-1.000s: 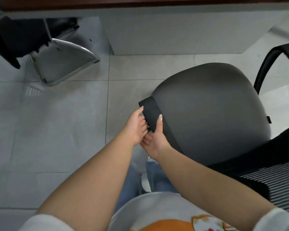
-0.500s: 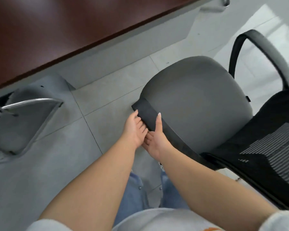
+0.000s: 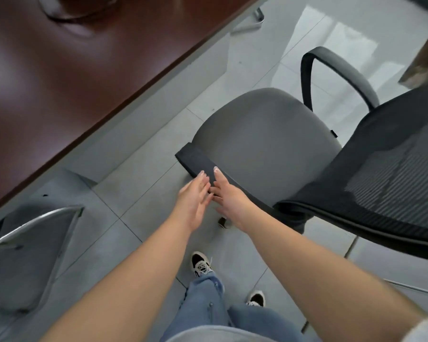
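Note:
An office chair with a grey seat [image 3: 265, 144] and black mesh back [image 3: 386, 174] stands at the right. Its near black armrest [image 3: 195, 160] runs along the seat's left side. My left hand [image 3: 194, 196] is beside the armrest with straight fingers, fingertips at its edge. My right hand [image 3: 229, 193] lies with fingers extended along the armrest's top, touching it. Neither hand curls round anything.
A dark red-brown desk [image 3: 67, 70] with a grey front panel fills the upper left. A chrome chair frame [image 3: 40, 218] sits at the lower left. The chair's far armrest [image 3: 331, 70] arches at the upper right. My feet in sneakers [image 3: 202, 264] stand on grey floor tiles.
Both hands have loosened from gripping the armrest's end to straight fingers resting near it. The view has risen and tilted, showing more desk, my legs and my shoes.

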Motion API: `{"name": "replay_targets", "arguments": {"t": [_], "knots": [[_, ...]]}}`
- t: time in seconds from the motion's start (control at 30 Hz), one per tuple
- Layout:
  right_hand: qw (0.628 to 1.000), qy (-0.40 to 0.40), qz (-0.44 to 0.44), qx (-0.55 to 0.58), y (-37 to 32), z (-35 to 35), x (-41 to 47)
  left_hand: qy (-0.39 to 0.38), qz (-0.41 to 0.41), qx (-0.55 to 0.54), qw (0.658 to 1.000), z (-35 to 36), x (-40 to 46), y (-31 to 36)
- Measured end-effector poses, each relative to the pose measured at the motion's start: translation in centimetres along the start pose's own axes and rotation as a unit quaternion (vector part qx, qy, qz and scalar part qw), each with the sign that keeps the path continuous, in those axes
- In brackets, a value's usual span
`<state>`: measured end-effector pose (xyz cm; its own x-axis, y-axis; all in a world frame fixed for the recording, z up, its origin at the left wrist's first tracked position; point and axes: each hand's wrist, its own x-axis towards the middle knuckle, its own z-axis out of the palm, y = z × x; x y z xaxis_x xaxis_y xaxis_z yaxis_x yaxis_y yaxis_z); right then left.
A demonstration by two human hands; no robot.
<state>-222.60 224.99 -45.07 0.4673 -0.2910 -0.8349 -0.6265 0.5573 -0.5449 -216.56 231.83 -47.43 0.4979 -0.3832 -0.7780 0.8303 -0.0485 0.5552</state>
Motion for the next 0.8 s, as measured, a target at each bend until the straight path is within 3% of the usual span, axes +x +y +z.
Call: {"name": "replay_targets", "arguments": {"t": [0.23,0.57,0.8], "knots": [[0.991,0.029,-0.087,0.095,3.8,-3.6,-5.5,-0.003,0.091,-0.008,0.996,2.3,-7.7,-2.9],[0.946,-0.084,-0.294,0.104,6.0,-11.0,-22.1,-0.060,0.287,-0.090,0.952,7.6,-22.9,-7.9],[0.920,0.001,-0.374,0.116,5.4,-16.5,-26.7,-0.121,0.313,-0.040,0.941,12.2,-28.3,-9.5]]}}
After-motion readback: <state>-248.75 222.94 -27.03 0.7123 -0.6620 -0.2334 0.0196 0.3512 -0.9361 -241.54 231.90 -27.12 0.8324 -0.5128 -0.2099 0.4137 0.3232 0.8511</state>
